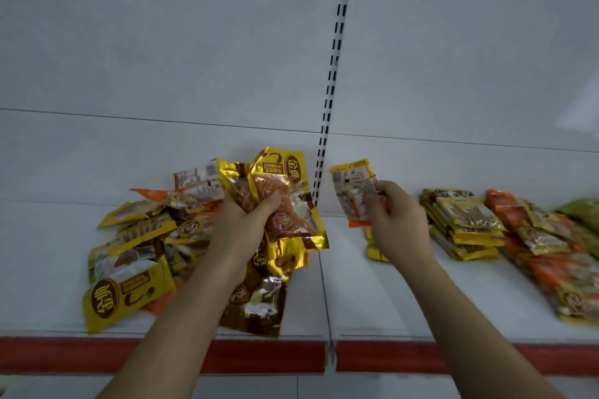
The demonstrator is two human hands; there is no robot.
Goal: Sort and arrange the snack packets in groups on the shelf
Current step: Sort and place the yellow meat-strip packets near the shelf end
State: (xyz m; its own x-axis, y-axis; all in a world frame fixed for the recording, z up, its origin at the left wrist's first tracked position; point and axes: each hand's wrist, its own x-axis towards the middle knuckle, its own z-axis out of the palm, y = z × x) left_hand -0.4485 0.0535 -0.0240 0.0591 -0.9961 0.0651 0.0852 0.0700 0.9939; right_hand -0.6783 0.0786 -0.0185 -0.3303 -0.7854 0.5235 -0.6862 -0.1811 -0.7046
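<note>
My left hand grips a bunch of gold foil snack packets above a loose heap of mixed packets on the left part of the white shelf. My right hand pinches a small yellow and orange packet, held upright just right of the slotted upright. A yellow packet lies flat under that hand. Farther right sit a neat stack of yellow packets and a row of orange packets.
A slotted metal upright divides the white back panel. The shelf's front edge carries a red strip. Green packets peek in at the far right. Bare shelf surface lies between the heap and the sorted stacks.
</note>
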